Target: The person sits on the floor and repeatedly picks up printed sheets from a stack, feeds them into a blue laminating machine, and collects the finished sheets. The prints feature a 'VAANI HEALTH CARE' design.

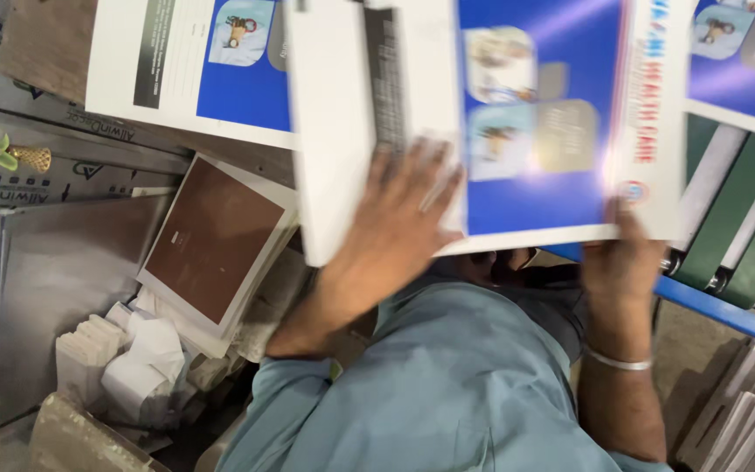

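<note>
a large printed sheet (517,131), white at its left part and blue with small pictures at its right, is being held up in the middle of the view by both hands. the left hand (395,232) is being pressed flat against the sheet's lower left part, fingers spread and laid on the white and blue surface; nothing is being pinched between them as far as can be seen. the right hand (626,253) is being kept at the sheet's lower right edge, its fingers hidden behind the paper, so whether it is clamped on the edge cannot be told. a thin metal bangle (619,360) is being worn on the right wrist, and pale blue sleeves (447,393) are being seen below. a second printed sheet (194,65) is lying behind at upper left. a stack of brown-faced boards with white edges (211,249) is resting just left of the left forearm, with folded white paper pieces (137,350) near it. green rollers on a blue frame (727,236) are being seen at the right.
</note>
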